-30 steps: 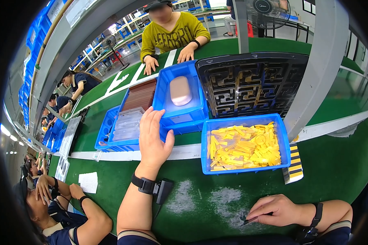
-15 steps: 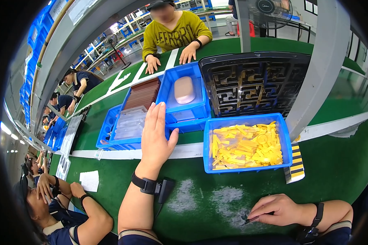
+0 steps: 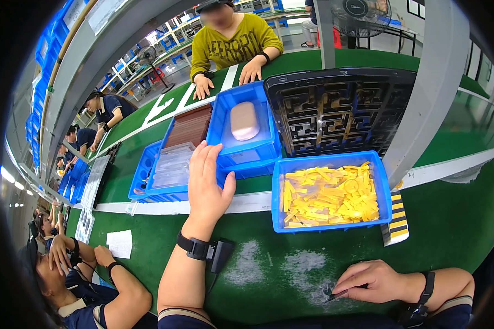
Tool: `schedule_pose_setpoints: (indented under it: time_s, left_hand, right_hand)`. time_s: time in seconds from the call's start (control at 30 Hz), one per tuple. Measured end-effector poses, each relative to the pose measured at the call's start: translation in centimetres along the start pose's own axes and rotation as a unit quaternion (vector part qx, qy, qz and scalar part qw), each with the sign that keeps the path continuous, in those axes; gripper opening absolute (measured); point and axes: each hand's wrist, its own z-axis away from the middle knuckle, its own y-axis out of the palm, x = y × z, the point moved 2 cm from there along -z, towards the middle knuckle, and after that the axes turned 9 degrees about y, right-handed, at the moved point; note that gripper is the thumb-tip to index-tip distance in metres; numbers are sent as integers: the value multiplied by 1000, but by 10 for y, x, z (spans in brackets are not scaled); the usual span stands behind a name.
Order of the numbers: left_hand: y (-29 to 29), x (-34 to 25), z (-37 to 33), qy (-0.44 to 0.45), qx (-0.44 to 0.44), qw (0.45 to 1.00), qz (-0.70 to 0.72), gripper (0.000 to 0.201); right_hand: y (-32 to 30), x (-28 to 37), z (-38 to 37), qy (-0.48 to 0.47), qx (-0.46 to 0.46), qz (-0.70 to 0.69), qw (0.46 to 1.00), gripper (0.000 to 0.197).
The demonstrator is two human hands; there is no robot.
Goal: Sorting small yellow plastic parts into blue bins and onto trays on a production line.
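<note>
Your empty left hand, fingers extended, is beside a blue plastic bin. Your right hand pinches a small dark piece (kind unclear) at the green tabletop.

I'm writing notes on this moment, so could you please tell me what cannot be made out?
Head view, small dark piece: full shape, partly covered by the right hand.
Head view, left hand: palm, turned away; contact with the bin holding a beige block unclear.
Head view, yellow pieces: lower ones, buried by those on top.
</note>
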Motion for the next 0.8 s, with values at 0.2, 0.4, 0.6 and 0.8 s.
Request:
schedule_pose_setpoints:
  time_s: [0.2,0.4,0.6,0.8]
  left_hand:
    - [2,1,-1,2,0,1000,8,57]
    - [-6,1,-2,-18,-17,998,55,55]
    - [-48,-12,-12,-40,-50,972,225,38]
    - [-94,-97,-23,71,44,719,690,19]
  right_hand:
    - [-1,0,0,3,-1,3,1000,21]
    - [0,0,-2,1,0,6,1000,21]
    - [1,4,-2,7,-3,13,1000,20]
    - [0,3,2,24,-20,14,999,23]
